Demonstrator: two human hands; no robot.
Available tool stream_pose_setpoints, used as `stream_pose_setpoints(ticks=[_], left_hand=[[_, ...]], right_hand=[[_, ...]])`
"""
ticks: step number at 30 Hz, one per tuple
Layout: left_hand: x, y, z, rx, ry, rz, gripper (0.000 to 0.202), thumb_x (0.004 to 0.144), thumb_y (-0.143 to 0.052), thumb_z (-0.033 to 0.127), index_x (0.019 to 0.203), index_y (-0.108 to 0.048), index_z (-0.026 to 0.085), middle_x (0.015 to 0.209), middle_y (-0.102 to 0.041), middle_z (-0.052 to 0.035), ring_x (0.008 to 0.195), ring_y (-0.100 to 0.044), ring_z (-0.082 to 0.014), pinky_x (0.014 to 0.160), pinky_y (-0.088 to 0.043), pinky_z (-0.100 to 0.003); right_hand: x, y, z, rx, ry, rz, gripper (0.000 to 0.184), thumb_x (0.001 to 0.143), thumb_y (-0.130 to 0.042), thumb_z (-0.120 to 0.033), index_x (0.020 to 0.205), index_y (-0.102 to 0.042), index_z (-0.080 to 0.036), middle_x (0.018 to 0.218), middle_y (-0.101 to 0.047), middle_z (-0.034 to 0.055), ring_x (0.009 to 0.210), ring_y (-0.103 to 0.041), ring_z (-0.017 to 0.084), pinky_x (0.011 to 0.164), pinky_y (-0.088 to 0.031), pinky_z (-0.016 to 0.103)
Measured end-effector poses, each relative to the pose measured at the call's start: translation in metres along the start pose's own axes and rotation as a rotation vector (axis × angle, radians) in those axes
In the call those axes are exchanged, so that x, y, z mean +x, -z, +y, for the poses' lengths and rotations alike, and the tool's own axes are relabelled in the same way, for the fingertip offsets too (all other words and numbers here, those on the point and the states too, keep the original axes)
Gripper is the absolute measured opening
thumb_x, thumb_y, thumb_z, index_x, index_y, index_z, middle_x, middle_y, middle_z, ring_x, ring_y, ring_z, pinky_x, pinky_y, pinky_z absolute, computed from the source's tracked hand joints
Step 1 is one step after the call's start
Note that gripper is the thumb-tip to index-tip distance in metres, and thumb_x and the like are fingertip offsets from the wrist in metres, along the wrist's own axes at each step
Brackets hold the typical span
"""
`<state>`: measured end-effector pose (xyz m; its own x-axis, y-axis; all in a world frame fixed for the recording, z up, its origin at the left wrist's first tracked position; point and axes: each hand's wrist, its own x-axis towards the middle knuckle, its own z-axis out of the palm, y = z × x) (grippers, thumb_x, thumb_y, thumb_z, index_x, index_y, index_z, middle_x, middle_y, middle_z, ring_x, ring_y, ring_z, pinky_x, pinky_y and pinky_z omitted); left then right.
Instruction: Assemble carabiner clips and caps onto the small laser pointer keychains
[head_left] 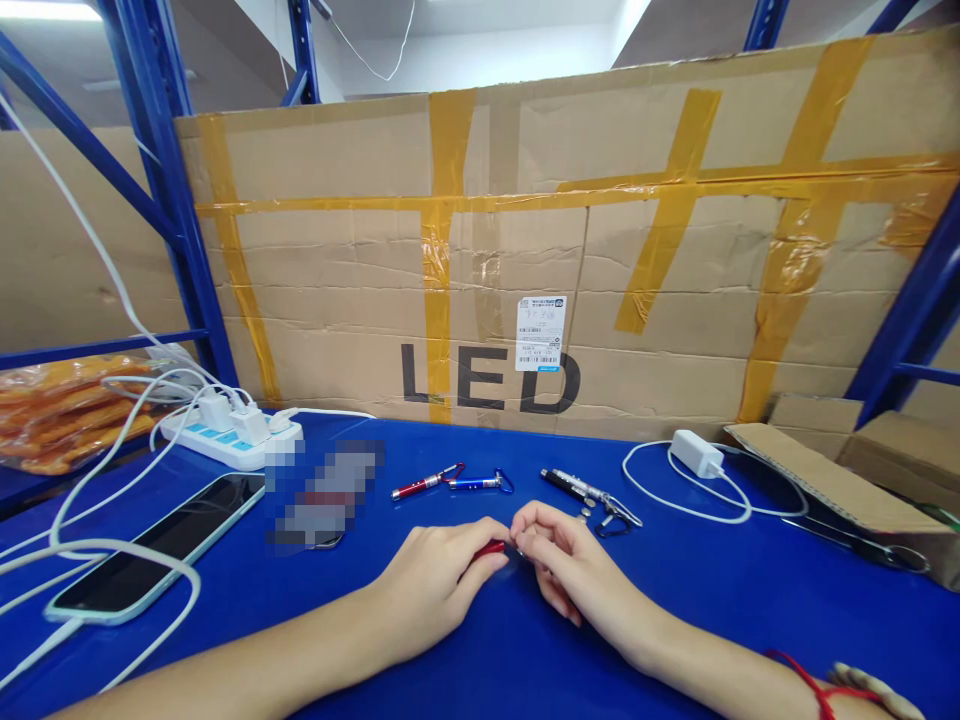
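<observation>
Risk, drop: The red item (491, 548) is small and mostly hidden, held only at the fingertips. A slip would likely let it fall to the blue surface (675, 600) and roll away.
Risk, loose parts: Small round silver pieces (586, 513) lie just beyond the right hand, beside a black torch (574, 487). A careless sweep of that hand could scatter them.
Risk, cables: White cables (112, 550) loop close to the left forearm and the phone (161, 555). A snag could drag the phone.
Left grip: The left hand (442, 585) rests on the surface, fingers curled and pressed together around the red item, thumb on top.
Right grip: The right hand (562, 560) has thumb and forefinger drawn tight, apparently pinching the item's right end. The other fingers are curled under.
Where it is: The red item sits between both hands at front centre, just above the surface. It is nearer than the red torch (420, 486) and blue torch (476, 483).
</observation>
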<state>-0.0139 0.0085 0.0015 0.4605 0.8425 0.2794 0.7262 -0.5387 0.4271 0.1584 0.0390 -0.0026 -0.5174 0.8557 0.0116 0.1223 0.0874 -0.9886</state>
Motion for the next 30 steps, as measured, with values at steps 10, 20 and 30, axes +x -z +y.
stream_pose_setpoints(ticks=[10,20,30], left_hand=[[-0.0004,0.0013,0.0008,-0.006,-0.008,0.007,0.018,0.093,-0.038,0.025,0.101,-0.054,0.026,0.094,-0.067,0.0042,0.082,-0.063,-0.0135,0.069,-0.041,-0.02],[-0.0004,0.0005,0.0006,0.004,-0.006,0.005,0.018,0.093,-0.037,0.026,0.101,-0.054,0.026,0.092,-0.067,0.0035,0.081,-0.063,-0.0138,0.068,-0.042,-0.02],[-0.0004,0.0006,0.0003,0.011,-0.006,-0.004,0.02,0.093,-0.037,0.026,0.104,-0.054,0.026,0.095,-0.066,0.0038,0.083,-0.063,-0.014,0.07,-0.042,-0.021]], right_hand=[[-0.0017,0.0018,-0.0011,0.047,0.019,0.003,0.028,0.075,-0.05,-0.045,0.081,-0.043,-0.018,0.046,-0.032,-0.0117,0.028,-0.024,0.002,0.029,-0.019,0.015],[-0.0017,0.001,-0.0001,0.04,0.041,-0.007,0.027,0.077,-0.049,-0.045,0.081,-0.043,-0.018,0.044,-0.031,-0.0121,0.029,-0.024,0.002,0.029,-0.02,0.014],[-0.0008,0.0009,0.0006,0.028,0.031,0.007,0.03,0.077,-0.049,-0.047,0.081,-0.043,-0.018,0.046,-0.032,-0.0117,0.029,-0.025,0.002,0.029,-0.02,0.014]])
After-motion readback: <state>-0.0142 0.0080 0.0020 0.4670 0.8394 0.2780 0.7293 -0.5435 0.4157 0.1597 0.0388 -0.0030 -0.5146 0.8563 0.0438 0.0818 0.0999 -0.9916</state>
